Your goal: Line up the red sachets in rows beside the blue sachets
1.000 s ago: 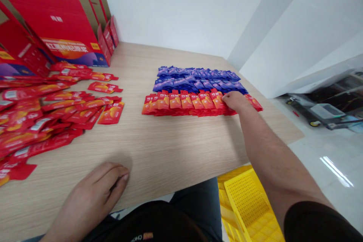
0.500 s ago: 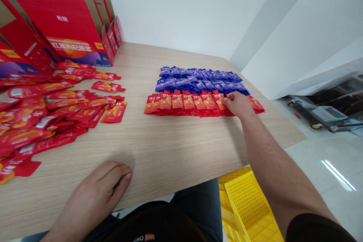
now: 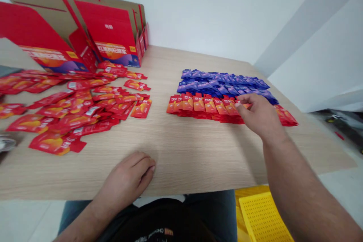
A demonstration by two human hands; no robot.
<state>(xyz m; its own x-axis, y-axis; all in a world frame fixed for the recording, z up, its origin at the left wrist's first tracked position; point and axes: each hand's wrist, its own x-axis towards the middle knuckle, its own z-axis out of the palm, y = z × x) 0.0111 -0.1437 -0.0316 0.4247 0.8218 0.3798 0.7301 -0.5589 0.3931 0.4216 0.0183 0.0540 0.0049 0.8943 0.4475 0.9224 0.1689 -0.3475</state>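
A row of overlapping red sachets [image 3: 198, 104] with orange prints lies across the table. My right hand [image 3: 258, 115] is over the right part of this row, thumb and forefinger pinched at a red sachet [image 3: 246, 106]; the hand covers most of it. Just behind are two rows of purple-blue sachets [image 3: 218, 85]. My left hand [image 3: 129, 176] rests on the table near its front edge, fingers curled in with nothing seen in them. A loose heap of red sachets [image 3: 85, 111] spreads over the left side, nearest to the left hand.
Open red cardboard boxes [image 3: 109, 32] stand against the wall at the back left. The wooden table [image 3: 187, 159] ends at the right, with floor beyond. A yellow perforated crate [image 3: 263, 215] is below the front edge. A dark cart [image 3: 340, 124] partly shows at far right.
The view has swung left, bringing more of the heap and boxes into sight. My right hand stays at the red row, and my left hand still rests curled on the table.
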